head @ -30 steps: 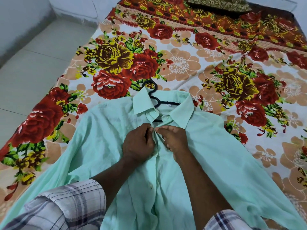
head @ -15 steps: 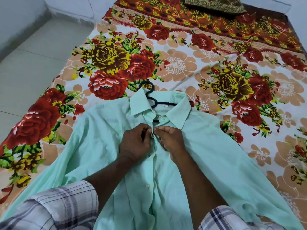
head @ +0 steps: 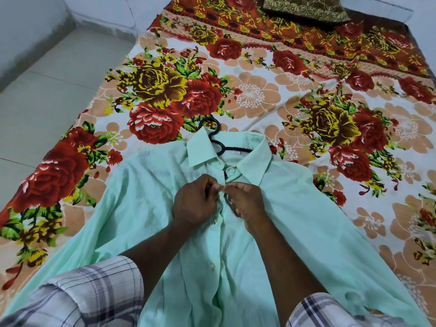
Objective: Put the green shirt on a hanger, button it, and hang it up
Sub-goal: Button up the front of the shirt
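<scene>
The mint-green shirt (head: 295,220) lies front-up on the flowered bedsheet (head: 259,97), sleeves spread to both sides. A black hanger (head: 218,143) sits inside it; its hook pokes out past the collar. My left hand (head: 195,201) pinches the left edge of the placket just below the collar. My right hand (head: 246,200) pinches the opposite edge, fingertips meeting the left hand's at a button. The collar button above looks undone, and two white buttons show lower down the front.
The sheet covers a low mattress on a pale tiled floor (head: 47,95), which runs along the left. A dark green patterned cushion (head: 304,7) lies at the far end. Grey walls rise at the far left.
Both hands stay at the same button below the collar, with small finger movements. The camera has tilted slightly, so the shirt sits a little higher in view.
</scene>
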